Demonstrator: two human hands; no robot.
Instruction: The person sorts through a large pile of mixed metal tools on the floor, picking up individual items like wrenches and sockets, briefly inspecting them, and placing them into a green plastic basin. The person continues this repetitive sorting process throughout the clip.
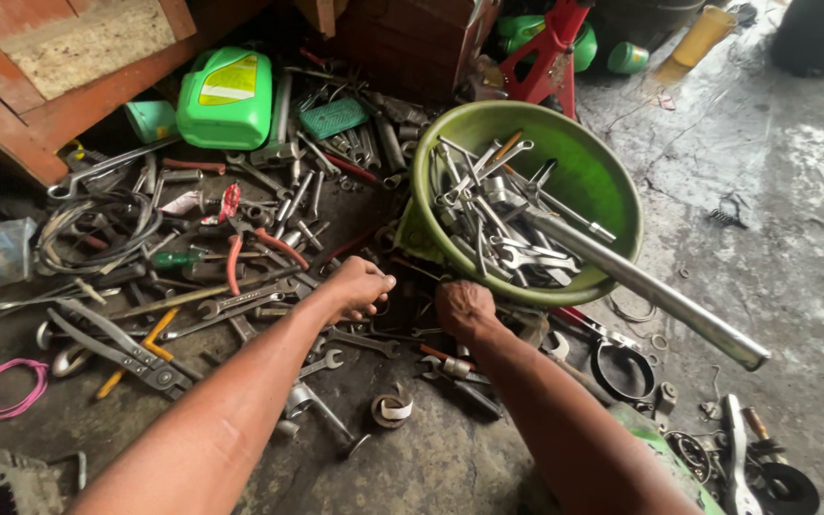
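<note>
Down on the floor (793,238), among a spill of tools, both hands are working the same patch just below the green basin (603,181). Left hand (357,286) is curled, knuckles up, fingers tucked down into the pile; whether it pinches anything I cannot tell, the fingertips are hidden. Right hand (464,307) is also turned palm down and bunched, pressed into the heap close under the basin's rim, and its grasp is hidden too. The 2 hands sit near each other, not touching.

Around them: wrenches (240,303) lie flat to the left, red-handled pliers (240,238) beyond those, a long grey cutter (116,348) nearer the left forearm. A small spanner (324,361) lies between the arms. The basin itself is loaded with more spanners, and a long metal pipe (650,291) leans out over its rim to the right, sticking well past it.

My read on doing this well: sift slowly, lift pieces rather than drag them, because the heap is tangled and edges are sharp. Keep the right wrist low and clear of that pipe, since a nudge could tip it or rock the basin. Spreading the top layer apart would likely expose what lies beneath better than digging blind.
</note>
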